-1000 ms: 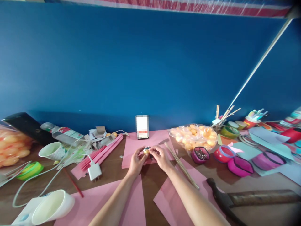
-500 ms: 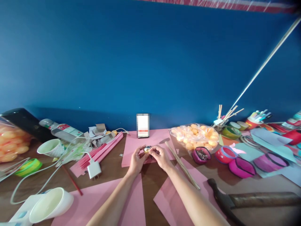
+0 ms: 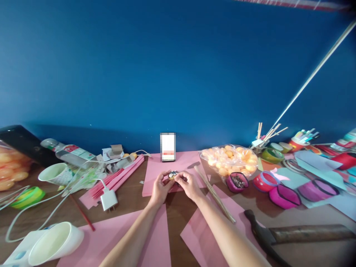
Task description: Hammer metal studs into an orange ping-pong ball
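My left hand (image 3: pixel 160 188) and my right hand (image 3: pixel 189 185) meet over a pink sheet (image 3: pixel 158 170) at the middle of the table. Both pinch one small orange ball (image 3: pixel 173 175) whose top is covered with shiny dark bits. The fingers of each hand are closed on it, left from the left side, right from the right. A phone (image 3: pixel 168 147) stands upright against the blue wall just behind the hands.
A bag of orange balls (image 3: pixel 229 160), a pink cup of dark bits (image 3: pixel 237 181), wooden sticks (image 3: pixel 214 193), coloured tape rolls (image 3: pixel 283 196) and a hammer (image 3: pixel 294 235) lie right. Left are paper cups (image 3: pixel 54 243), a charger (image 3: pixel 108 199), pink strips (image 3: pixel 116 178) and a bottle (image 3: pixel 69 152).
The hands stay together on the ball, turning it slightly. The view has shifted a little, so the table items sit slightly lower left.
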Demonstrator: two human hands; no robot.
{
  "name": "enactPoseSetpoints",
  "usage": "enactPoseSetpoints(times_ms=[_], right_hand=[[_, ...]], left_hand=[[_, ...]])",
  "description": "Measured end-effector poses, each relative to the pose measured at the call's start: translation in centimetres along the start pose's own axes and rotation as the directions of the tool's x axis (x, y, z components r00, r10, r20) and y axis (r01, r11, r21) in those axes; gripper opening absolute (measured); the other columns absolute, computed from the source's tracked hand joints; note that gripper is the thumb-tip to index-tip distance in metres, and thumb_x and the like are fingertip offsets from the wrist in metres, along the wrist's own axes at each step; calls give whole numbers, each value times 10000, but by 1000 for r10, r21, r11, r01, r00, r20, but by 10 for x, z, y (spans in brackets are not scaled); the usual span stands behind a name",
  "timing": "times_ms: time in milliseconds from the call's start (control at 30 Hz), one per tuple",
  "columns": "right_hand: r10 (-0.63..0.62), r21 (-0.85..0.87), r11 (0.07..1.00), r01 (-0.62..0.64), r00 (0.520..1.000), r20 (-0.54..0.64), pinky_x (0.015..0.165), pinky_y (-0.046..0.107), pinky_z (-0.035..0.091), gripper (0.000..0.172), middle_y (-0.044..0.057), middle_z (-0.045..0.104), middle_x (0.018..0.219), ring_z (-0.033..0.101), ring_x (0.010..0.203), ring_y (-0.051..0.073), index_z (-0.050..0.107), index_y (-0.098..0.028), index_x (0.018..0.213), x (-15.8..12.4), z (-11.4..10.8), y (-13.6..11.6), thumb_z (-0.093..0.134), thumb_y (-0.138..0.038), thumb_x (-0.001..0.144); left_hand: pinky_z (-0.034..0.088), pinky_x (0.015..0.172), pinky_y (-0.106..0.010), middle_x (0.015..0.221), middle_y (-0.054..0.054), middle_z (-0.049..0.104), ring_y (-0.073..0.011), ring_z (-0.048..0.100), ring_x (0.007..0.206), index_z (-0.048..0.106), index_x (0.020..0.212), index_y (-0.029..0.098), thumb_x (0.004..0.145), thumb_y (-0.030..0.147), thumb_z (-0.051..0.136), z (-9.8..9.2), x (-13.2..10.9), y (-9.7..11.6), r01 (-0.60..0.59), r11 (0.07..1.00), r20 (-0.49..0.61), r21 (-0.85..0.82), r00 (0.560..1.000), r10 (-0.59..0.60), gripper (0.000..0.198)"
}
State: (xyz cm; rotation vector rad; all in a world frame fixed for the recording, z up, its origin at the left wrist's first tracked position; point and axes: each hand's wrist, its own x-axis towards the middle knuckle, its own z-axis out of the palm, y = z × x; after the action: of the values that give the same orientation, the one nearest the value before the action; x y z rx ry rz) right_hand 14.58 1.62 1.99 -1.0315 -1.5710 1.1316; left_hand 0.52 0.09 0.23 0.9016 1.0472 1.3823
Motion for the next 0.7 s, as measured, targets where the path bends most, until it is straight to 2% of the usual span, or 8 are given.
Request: enactPoseSetpoints(times_ms=[200,400,567,700], right_hand=[[-10,2,1000,10,1000,15,622,241,452,200,15,611,730,560,682,147,599,-176,759,0,-1,-4,541,-362,802],[-11,-8,1000,11,1000,17,571,230,444,195,15,605,708,545,655,141,608,-171,753,0,-2,-3,536,-346,800],[-14,-21,1000,14,1000,21,596,233,445,187,6,598,693,547,654,137,597,-167,738,0,-2,-5,539,-335,799],[-10,-20,1000,11,999,34,614,236,445,190,7,606,700,555,668,141,594,-171,737,1,-2,-5,534,-337,804]], left_hand=[[517,758,-343,942,-89,679,-225,653,853,507,1046,157,588,309,739,2,-1,3,12,1000,6,4,1000,-12,535],[503,793,-355,971,-86,672,-214,649,863,498,1046,162,597,274,737,1,0,0,4,1000,0,-5,1000,-4,522],[500,784,-360,854,-63,692,-205,658,814,483,1048,164,608,267,731,0,0,-2,16,1000,20,-26,1000,-15,515],[509,753,-351,850,-65,694,-218,659,815,487,1037,167,597,277,739,0,1,-1,19,1000,10,-23,1000,-19,518]])
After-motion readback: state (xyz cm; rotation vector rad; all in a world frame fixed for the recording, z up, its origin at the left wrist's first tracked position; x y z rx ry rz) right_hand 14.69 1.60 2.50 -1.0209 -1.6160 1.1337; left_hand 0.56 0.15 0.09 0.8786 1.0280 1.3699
